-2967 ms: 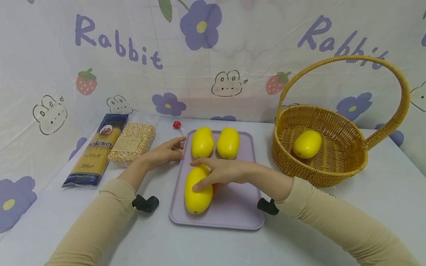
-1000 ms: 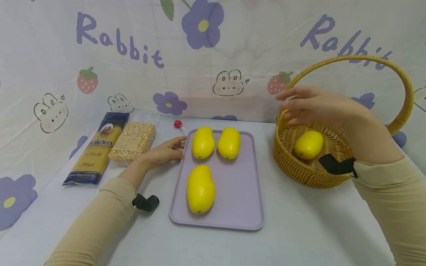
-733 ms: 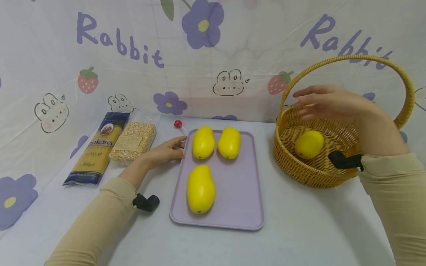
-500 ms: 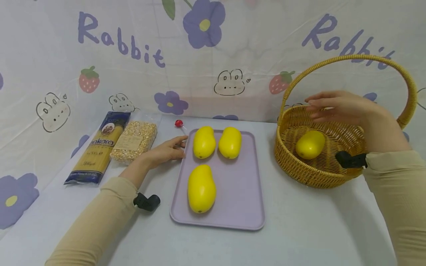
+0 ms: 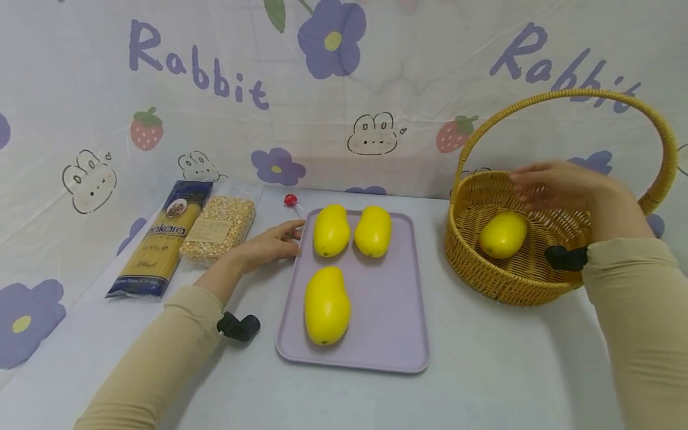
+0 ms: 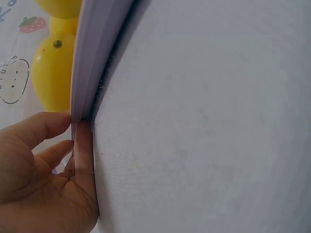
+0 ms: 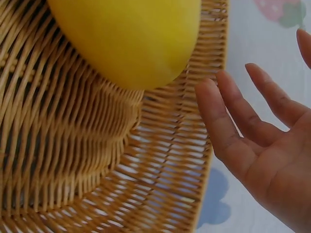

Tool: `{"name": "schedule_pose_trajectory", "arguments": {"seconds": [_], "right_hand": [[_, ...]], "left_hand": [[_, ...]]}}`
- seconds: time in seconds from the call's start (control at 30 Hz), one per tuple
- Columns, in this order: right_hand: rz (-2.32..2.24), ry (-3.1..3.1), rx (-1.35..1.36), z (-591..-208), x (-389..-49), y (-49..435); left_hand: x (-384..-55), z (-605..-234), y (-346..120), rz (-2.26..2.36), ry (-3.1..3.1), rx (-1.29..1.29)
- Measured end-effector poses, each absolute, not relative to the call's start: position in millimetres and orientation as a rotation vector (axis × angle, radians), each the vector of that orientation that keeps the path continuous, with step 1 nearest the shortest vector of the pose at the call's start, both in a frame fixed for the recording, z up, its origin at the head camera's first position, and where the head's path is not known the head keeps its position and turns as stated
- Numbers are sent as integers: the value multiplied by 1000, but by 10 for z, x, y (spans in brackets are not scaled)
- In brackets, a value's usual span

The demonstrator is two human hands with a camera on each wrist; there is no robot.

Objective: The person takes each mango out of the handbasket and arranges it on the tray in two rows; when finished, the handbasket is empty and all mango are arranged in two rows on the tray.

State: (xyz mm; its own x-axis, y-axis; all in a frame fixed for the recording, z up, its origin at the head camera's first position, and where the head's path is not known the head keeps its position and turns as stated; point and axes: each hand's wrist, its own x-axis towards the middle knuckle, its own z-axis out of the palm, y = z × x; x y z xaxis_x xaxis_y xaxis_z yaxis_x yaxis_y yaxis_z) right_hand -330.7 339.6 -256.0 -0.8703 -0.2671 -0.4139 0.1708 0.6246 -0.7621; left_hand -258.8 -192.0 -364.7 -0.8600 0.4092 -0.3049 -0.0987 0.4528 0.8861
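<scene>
My left hand (image 5: 274, 243) touches the left rim of the lilac tray (image 5: 387, 322) with its fingertips; in the left wrist view its fingers (image 6: 48, 127) meet the tray's edge (image 6: 92, 53). Three yellow mangoes lie on that tray: a back left mango (image 5: 331, 231), a back right mango (image 5: 373, 232) and a front mango (image 5: 327, 306). My right hand (image 5: 561, 186) hovers over the wicker basket (image 5: 494, 283), holding nothing, its fingers extended. Below it, a mango (image 5: 503, 235) lies inside the basket. The right wrist view shows this mango (image 7: 136, 43) apart from the fingers (image 7: 218, 116).
A spaghetti packet (image 5: 161, 242) and a bag of corn kernels (image 5: 220, 230) lie left of the left hand. A red lollipop (image 5: 291, 200) sits behind the tray. The basket's tall handle (image 5: 570, 94) arches over the right hand. A printed cloth (image 5: 301, 119) hangs behind.
Three seconds ago my right hand gripped the front mango on the tray. It let go and moved right to the basket, and has lately sunk lower there. The left hand has stayed put.
</scene>
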Motion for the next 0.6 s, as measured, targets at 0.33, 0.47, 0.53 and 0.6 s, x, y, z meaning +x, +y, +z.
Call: {"name": "schedule_pose_trajectory", "arguments": {"seconds": [0.33,0.47,0.53,0.6], "right_hand": [[-1001,2333,-139,-2769,-3315,3536],[-952,2313,-156,-2826,-3329,3545],[-946,2287,-149,-2849,-3342,3539],[-944,2249,-145,-2868,-3353,3529]], "left_hand": [[-2584,-3655,-1911,1397,2227,270],[-2587,-3650,-1909,1394,2233,261],[-2587,-3643,-1913,1396,2234,256],[-2588,-3645,-1919,1398,2233,260]]}}
